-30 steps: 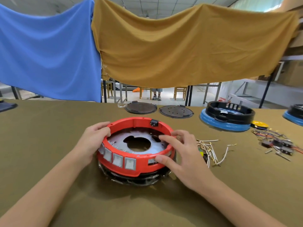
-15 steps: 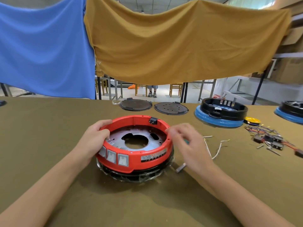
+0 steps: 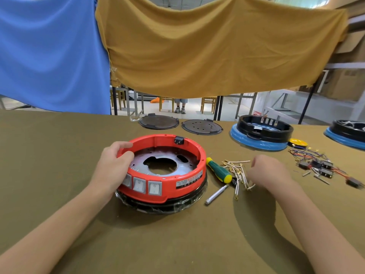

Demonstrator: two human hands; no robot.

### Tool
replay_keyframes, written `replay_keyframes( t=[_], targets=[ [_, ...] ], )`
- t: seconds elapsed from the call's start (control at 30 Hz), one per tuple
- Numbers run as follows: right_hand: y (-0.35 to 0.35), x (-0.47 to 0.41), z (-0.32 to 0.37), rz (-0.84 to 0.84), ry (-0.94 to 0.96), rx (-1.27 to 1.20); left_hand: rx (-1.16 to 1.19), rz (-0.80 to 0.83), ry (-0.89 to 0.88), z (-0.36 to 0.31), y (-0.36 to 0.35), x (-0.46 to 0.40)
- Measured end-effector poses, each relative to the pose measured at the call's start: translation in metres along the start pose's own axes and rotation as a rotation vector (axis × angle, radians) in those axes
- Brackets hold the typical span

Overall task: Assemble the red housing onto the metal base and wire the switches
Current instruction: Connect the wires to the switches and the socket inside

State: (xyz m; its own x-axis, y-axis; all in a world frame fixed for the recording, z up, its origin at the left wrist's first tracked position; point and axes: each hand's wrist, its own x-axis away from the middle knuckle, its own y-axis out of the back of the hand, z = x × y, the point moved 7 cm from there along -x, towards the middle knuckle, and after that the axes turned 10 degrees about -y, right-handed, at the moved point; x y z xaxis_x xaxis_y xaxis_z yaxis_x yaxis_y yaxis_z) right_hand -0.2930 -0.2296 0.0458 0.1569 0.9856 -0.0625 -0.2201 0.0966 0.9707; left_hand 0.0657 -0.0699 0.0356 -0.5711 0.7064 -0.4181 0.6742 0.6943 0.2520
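Head view: left hand (image 3: 113,167) grasps red housing (image 3: 167,178) rim; right hand (image 3: 268,172), curled, touches white wires (image 3: 240,172), grip unclear.

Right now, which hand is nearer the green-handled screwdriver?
Right. The right hand hovers just beyond the screwdriver, over the white wires; the left hand grips the red housing's far side.

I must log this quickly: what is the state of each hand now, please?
Left hand: holds the rim of the red housing.
Right hand: over the white wires; fingers curled, grip cannot be told.
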Motion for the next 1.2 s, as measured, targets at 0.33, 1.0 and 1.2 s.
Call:
replay_keyframes(
  t=[0.33, 1.0, 1.2],
  targets=[
    [0.012, -0.001, 0.004, -0.076, 0.073, -0.555, -0.022, 0.086, -0.046, -0.003, -0.008, 0.001],
    [0.03, 0.041, 0.047, 0.631, 0.383, -1.994, -0.154, 0.204, -0.161, -0.02, -0.014, 0.008],
    [0.041, 0.046, 0.05, 0.812, 0.431, -2.155, -0.181, 0.258, -0.162, -0.023, -0.017, 0.01]
  ],
)
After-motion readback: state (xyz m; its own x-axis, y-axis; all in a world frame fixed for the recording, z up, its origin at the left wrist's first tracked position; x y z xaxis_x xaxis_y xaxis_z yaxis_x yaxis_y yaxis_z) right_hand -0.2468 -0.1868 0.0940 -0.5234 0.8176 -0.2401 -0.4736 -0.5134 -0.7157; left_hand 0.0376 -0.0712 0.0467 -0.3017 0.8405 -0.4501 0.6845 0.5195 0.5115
